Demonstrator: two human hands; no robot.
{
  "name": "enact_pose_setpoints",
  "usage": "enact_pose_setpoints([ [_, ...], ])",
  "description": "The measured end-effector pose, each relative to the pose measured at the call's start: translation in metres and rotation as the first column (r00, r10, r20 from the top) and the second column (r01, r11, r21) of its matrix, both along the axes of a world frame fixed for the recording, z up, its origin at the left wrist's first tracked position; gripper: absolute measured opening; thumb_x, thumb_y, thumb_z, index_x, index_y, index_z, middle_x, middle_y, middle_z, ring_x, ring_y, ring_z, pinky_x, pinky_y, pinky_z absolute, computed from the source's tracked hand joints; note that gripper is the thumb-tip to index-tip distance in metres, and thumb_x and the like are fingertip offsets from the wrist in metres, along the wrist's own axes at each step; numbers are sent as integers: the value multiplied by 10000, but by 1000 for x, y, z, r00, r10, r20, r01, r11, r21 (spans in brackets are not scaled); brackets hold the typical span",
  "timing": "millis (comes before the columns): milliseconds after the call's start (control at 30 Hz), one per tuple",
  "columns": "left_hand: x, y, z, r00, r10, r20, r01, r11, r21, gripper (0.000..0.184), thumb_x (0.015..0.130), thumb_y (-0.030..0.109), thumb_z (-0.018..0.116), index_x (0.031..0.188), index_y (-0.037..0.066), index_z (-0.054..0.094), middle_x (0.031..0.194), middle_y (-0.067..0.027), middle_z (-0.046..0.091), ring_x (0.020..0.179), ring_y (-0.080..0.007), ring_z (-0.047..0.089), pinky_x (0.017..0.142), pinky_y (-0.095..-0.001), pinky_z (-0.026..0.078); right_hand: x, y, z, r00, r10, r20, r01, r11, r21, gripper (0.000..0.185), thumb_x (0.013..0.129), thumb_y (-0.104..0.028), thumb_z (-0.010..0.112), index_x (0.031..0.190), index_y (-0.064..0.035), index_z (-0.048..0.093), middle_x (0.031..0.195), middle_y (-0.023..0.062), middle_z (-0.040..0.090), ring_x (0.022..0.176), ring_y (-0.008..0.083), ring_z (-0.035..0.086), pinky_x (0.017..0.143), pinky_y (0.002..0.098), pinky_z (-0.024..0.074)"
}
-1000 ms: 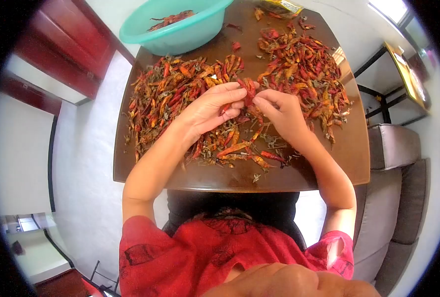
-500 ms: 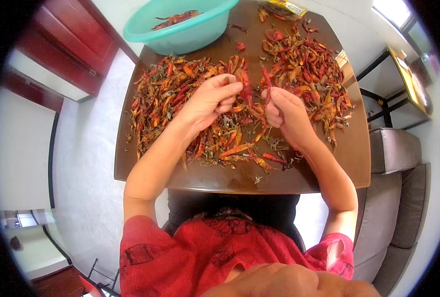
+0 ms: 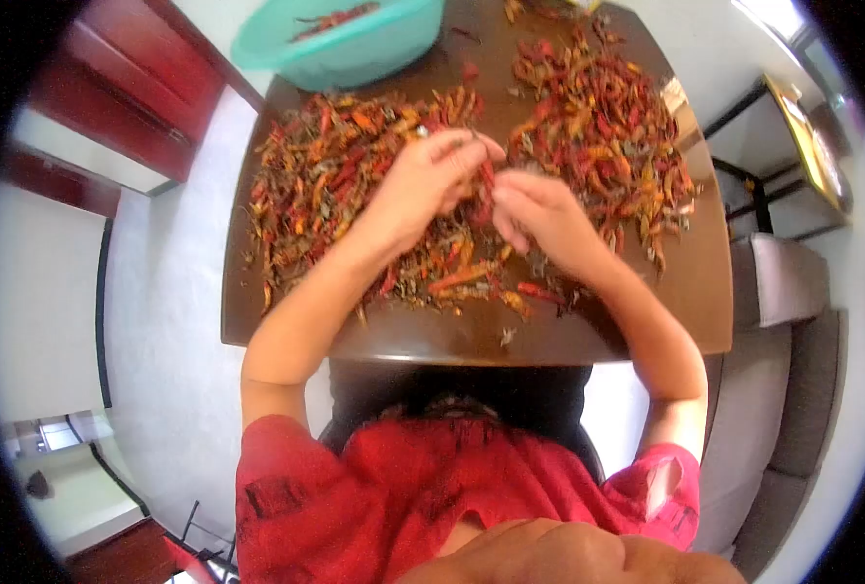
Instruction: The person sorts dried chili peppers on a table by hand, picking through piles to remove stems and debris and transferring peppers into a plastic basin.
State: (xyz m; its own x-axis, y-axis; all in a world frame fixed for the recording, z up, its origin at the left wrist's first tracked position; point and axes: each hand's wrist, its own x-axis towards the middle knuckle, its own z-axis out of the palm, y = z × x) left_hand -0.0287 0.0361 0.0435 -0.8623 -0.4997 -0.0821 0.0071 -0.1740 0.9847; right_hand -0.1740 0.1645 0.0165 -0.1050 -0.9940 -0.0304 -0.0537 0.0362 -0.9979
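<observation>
Dried chili peppers, red to orange-brown, lie in a left heap and a right heap on the brown table. Over the gap between the heaps my hands are close together. My left hand is closed, with red dried chili peppers at its fingertips. My right hand pinches at the lower end of these chilies, its thumb and forefinger touching them. Motion blur hides exactly how many chilies each hand grips.
A turquoise basin with a few dried chilies inside stands at the table's far left. Loose stems and leaf bits lie near the table's front edge. A grey sofa is on the right, below a small yellow-edged side table.
My hands have come together. The right hand moved left with its chili, and the left hand's fingers closed in over the chilies. The view has tilted slightly, shifting the table upward.
</observation>
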Motion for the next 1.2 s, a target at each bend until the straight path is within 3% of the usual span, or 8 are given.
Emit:
enact_pose_setpoints([
  [367, -1, 7, -17, 989, -92, 118, 145, 782, -606, 282, 996, 244, 526, 1055, -13, 626, 728, 52, 519, 671, -31, 435, 595, -217, 372, -21, -1, 0, 873, -203, -444, 66, 950, -305, 177, 928, -199, 612, 929, -22, 624, 677, 34, 581, 636, 79, 530, 567, 264, 434],
  [600, -3, 16, -17, 1000, -23, 6, 17, 542, -841, 164, 913, 155, 580, 957, 0, 606, 788, -150, 582, 699, -291, 573, 662, -375, 467, -19, 0, 0, 828, -251, -502, 21, 908, -419, 168, 933, -171, 567, 898, -12, 608, 645, 22, 557, 596, 139, 522, 556, 283, 423],
  [700, -3, 25, -13, 999, 26, -34, -41, 336, -941, 143, 896, 158, 597, 960, 34, 628, 849, -148, 604, 761, -339, 591, 694, -401, 489, -23, 1, -2, 964, -180, -198, 131, 962, -238, 165, 917, -158, 534, 844, -17, 578, 623, -7, 531, 559, 161, 493, 536, 275, 405],
  [767, -4, 26, -12, 998, 38, -48, -55, 238, -970, 133, 888, 161, 604, 958, 54, 638, 872, -146, 608, 790, -353, 592, 708, -410, 496, -39, 1, -9, 568, 192, 801, -239, 969, -63, 191, 899, -165, 524, 762, -33, 538, 602, -32, 482, 553, 115, 450, 516, 270, 375],
  [833, -6, 23, -12, 984, -8, -176, -162, 345, -925, 140, 916, 174, 584, 965, 55, 639, 842, -101, 615, 767, -269, 616, 668, -349, 492, -40, 2, 6, 594, 154, 790, -255, 967, 3, 254, 900, -186, 534, 690, -48, 499, 579, -38, 443, 530, 103, 433, 492, 287, 361],
  [867, -4, 21, -8, 985, 69, -157, -168, 565, -808, 163, 941, 191, 563, 969, 48, 636, 844, -70, 619, 767, -215, 610, 665, -313, 482, -37, 7, 17, 937, 125, 325, -145, 989, 40, 244, 902, -221, 548, 726, -54, 548, 580, -55, 439, 518, 76, 402, 478, 259, 320],
  [933, 0, 11, 4, 975, 188, -120, -222, 846, -484, 258, 1007, 249, 493, 972, 39, 638, 875, -5, 613, 791, -98, 564, 691, -241, 452, -40, 13, 19, 884, 179, -432, -182, 983, 36, 291, 856, -299, 629, 725, -39, 621, 602, 12, 556, 516, 157, 500, 492, 294, 372],
  [1200, 3, -19, -10, 965, 146, -218, -105, 977, 188, 272, 1039, 267, 398, 1083, 42, 544, 933, -79, 633, 800, -179, 620, 775, -354, 539, -4, 37, 17, 300, 260, -918, -192, 959, 209, 276, 746, -261, 679, 686, 7, 649, 697, 199, 641, 690, 367, 657, 646, 462, 528],
])
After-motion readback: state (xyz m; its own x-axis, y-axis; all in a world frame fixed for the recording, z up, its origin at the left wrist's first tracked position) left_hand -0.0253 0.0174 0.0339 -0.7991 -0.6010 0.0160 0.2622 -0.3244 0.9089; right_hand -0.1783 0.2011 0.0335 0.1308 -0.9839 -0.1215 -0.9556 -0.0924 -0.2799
